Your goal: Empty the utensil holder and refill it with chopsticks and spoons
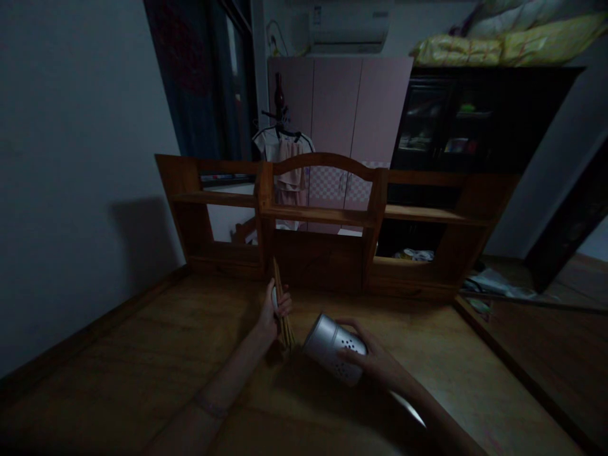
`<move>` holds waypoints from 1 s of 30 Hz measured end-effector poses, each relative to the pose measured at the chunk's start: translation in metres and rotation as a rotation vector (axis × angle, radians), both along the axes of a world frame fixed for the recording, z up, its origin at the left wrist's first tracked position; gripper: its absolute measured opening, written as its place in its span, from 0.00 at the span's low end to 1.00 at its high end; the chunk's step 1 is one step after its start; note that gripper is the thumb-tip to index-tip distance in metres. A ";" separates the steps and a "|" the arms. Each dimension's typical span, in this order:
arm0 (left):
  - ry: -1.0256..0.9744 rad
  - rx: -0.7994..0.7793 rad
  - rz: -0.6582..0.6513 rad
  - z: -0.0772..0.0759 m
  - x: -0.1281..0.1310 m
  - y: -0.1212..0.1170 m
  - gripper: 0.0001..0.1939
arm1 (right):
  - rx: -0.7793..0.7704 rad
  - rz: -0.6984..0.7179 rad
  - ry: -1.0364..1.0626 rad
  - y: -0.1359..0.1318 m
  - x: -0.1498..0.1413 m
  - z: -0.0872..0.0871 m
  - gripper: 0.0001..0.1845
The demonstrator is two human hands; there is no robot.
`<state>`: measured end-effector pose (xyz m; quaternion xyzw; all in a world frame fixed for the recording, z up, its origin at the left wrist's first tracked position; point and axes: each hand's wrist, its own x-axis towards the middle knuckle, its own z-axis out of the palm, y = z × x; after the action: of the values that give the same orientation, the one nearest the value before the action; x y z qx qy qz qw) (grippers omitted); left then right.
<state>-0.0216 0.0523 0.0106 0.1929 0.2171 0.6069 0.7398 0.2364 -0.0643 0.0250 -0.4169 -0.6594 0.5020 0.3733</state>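
My left hand (pixel 273 313) is closed around a bundle of wooden chopsticks (pixel 281 304), held nearly upright with their lower ends near the desk top. My right hand (pixel 375 361) grips a silver metal holder with small holes (pixel 332 348), tilted so its open mouth faces left toward the chopsticks. The holder's mouth is just right of the bundle's lower end, a little apart from it. Both hands hover over the wooden desk (pixel 142 361).
A wooden hutch with shelves (pixel 323 215) stands at the back of the desk. A wall is on the left. Behind are a pink wardrobe (pixel 351 107), hanging clothes (pixel 285 158), a dark cabinet (pixel 456 133) with bedding on top, and papers (pixel 494 282) at the right.
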 end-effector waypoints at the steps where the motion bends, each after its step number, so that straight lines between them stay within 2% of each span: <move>1: -0.009 0.019 -0.037 0.000 0.000 -0.001 0.21 | 0.013 -0.034 0.007 0.002 0.000 -0.001 0.32; 4: -0.074 0.145 -0.192 -0.001 -0.001 -0.006 0.27 | 0.038 -0.191 0.031 0.008 0.001 -0.002 0.33; 6: -0.127 0.227 -0.296 -0.002 0.000 -0.009 0.30 | 0.020 -0.264 0.122 0.011 0.001 -0.002 0.33; 9: -0.175 0.259 -0.392 -0.005 0.000 -0.012 0.29 | -0.023 -0.269 0.329 0.014 0.002 -0.001 0.32; 11: -0.199 0.260 -0.426 -0.008 0.001 -0.013 0.27 | 0.003 -0.301 0.356 0.017 0.005 -0.002 0.32; 16: -0.212 0.249 -0.436 -0.013 0.002 -0.012 0.25 | 0.209 -0.543 0.061 0.028 0.023 -0.014 0.38; 20: -0.215 0.230 -0.376 -0.018 0.002 -0.010 0.24 | 0.380 -0.622 -0.215 0.033 0.038 -0.026 0.31; 26: -0.214 0.219 -0.375 -0.024 0.001 -0.005 0.18 | 0.406 -0.641 -0.261 0.038 0.046 -0.036 0.34; 30: -0.211 0.216 -0.392 -0.027 0.002 -0.003 0.17 | 0.359 -0.615 -0.245 0.042 0.047 -0.041 0.35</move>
<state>-0.0201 0.0491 -0.0165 0.2449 0.0309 0.4882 0.8371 0.2832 -0.0225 -0.0160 -0.5804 -0.6205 0.1892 0.4921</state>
